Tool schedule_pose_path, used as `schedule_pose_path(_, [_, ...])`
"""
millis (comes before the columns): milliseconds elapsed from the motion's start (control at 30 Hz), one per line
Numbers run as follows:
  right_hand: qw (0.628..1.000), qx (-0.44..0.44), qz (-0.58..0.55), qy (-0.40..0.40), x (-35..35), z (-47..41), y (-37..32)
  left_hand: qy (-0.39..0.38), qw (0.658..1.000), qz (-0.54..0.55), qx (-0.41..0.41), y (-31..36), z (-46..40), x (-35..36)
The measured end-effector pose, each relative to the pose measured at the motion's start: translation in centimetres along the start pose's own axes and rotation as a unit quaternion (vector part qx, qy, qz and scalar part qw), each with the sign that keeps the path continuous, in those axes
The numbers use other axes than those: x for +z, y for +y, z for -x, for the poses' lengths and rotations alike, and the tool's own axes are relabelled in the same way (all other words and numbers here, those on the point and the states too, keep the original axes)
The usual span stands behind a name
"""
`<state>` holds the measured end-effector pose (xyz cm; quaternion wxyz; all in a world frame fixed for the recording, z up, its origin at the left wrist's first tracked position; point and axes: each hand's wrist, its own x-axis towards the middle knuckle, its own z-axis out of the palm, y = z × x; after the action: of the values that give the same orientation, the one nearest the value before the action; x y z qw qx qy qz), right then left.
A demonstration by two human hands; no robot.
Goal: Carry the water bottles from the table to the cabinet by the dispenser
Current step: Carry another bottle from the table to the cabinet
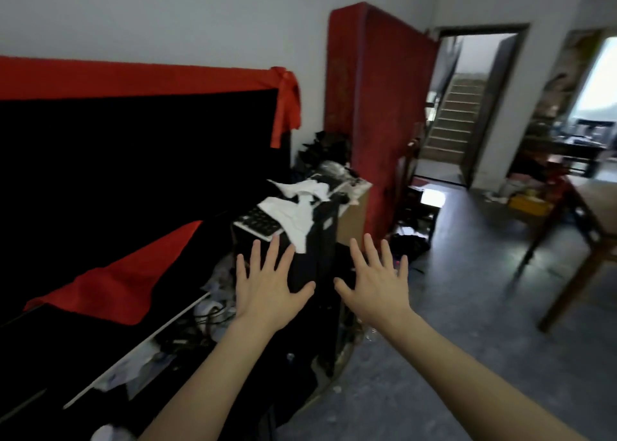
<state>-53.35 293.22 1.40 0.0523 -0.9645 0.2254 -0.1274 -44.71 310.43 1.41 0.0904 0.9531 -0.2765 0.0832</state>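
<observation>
My left hand (268, 282) and my right hand (375, 282) are both stretched out in front of me, palms down, fingers spread, and neither holds anything. They hover side by side over a dark box-like unit (312, 250). No water bottle, cabinet or dispenser can be made out in this view. A wooden table (597, 237) stands at the right edge; what is on it is blurred.
A large black screen with red cloth (140, 160) fills the left. Cluttered low shelves with cables and papers (187, 327) run below it. A red upright panel (377, 107) stands behind. An open doorway with stairs (460, 117) lies ahead over grey floor (467, 307).
</observation>
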Motion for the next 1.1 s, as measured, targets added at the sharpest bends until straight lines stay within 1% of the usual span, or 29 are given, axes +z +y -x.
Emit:
schedule_pose_path(167, [0.995,0.096,0.013,0.023,-3.5,2.6,11.1,-0.032,0.994,0.023,0.103,11.8,-1.9,0.8])
schedule_pose_path(267, [0.987,0.156,0.030,0.034,-5.3,5.1,18.2,-0.038,0.985,0.033,0.163,19.2,-2.1,1.1])
schedule_pose_path(367, [0.975,0.216,0.031,0.032,-7.1,7.5,25.0,-0.034,0.975,0.043,0.216,26.6,-2.1,1.8])
schedule_pose_path(500, [0.961,0.272,0.023,0.045,-8.7,10.9,33.0,-0.043,0.958,0.048,0.280,36.2,-1.8,3.0])
schedule_pose_path(600, [0.948,0.316,0.029,0.027,-8.8,13.6,37.9,-0.059,0.944,0.042,0.322,42.4,-1.5,4.0])
schedule_pose_path(700, [0.935,0.354,0.032,0.014,-9.0,15.1,42.1,-0.063,0.933,0.038,0.353,47.4,-1.7,5.2])
schedule_pose_path(833, [0.925,0.378,0.034,0.022,-9.5,14.4,46.7,-0.076,0.922,0.027,0.378,52.7,-3.2,6.8])
schedule_pose_path(1000, [0.919,0.392,0.036,0.013,-9.0,10.4,52.3,-0.099,0.917,0.015,0.385,57.8,-8.0,9.5])
schedule_pose_path(1100, [0.916,0.399,0.045,0.019,-8.8,6.9,55.6,-0.095,0.915,0.017,0.392,60.6,-12.3,10.8])
